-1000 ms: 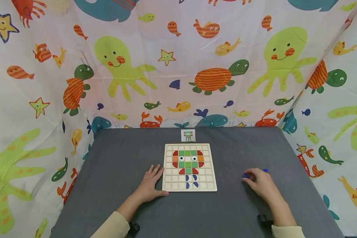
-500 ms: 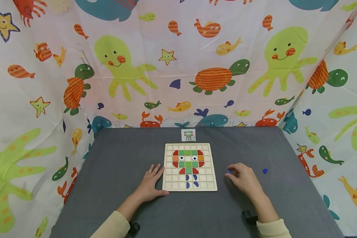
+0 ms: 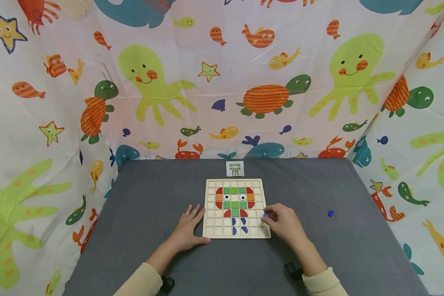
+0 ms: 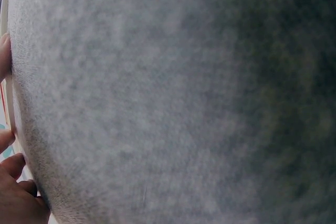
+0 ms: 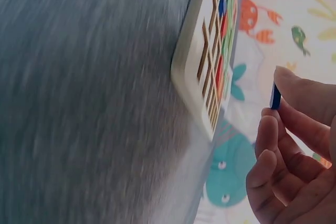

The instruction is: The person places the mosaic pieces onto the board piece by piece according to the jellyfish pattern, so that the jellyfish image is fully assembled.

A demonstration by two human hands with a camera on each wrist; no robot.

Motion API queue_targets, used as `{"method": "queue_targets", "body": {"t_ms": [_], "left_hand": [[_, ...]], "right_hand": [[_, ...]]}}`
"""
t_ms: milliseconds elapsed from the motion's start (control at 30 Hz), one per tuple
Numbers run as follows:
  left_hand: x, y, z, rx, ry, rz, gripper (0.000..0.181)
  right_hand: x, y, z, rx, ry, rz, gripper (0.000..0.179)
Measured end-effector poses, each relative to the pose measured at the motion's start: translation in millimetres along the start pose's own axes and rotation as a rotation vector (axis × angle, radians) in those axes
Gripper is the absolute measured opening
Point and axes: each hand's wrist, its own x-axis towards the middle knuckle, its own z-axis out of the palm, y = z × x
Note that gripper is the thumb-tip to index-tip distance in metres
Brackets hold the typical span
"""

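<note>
A pale wooden grid board [image 3: 214, 222] lies on the table, holding red, green, orange and blue tiles and two eye tiles arranged as a figure. My left hand [image 3: 185, 232] rests at the board's left edge with its fingers spread, thumb by the near left corner. Over the board's right edge, my right hand [image 3: 285, 224] pinches a small blue tile [image 5: 275, 97] between thumb and fingertips. In the right wrist view the tile stands on edge, and its full outline is hidden. In the left wrist view only some fingertips [image 4: 11, 166] show beside the board's edge.
A second blue tile [image 3: 331, 213] lies on the grey table [image 3: 151, 193] to the right. Behind the board is a small picture card [image 3: 235, 168] with a similar figure. A curtain [image 3: 222, 90] printed with sea animals hangs around the back and sides.
My right hand has carried the blue tile leftward from the right side of the table to the board's right edge, leaving the other blue tile behind. The left hand stays put.
</note>
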Motion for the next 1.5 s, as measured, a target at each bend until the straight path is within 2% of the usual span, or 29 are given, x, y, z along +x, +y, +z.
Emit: {"method": "queue_targets", "body": {"t_ms": [100, 400, 733, 1100, 1500], "left_hand": [[-0.1, 1.2, -0.1, -0.006, 0.002, -0.006, 0.109], [3.2, -0.4, 0.8, 0.006, -0.001, -0.016, 0.11], [1.9, -1.5, 0.5, -0.007, 0.004, -0.016, 0.109], [0.9, -3.2, 1.7, 0.011, 0.0, -0.019, 0.109], [0.5, -1.2, 2.3, -0.004, 0.012, -0.002, 0.109]], "right_hand": [[1.7, -9, 7, 0.001, -0.016, 0.0, 0.029], [6.8, -31, 31, 0.02, 0.004, -0.044, 0.028], [8.7, -59, 55, -0.046, -0.014, -0.078, 0.025], [13.6, -72, 76, -0.088, -0.016, -0.07, 0.018], [17.3, -78, 89, -0.169, -0.076, -0.069, 0.016]]}}
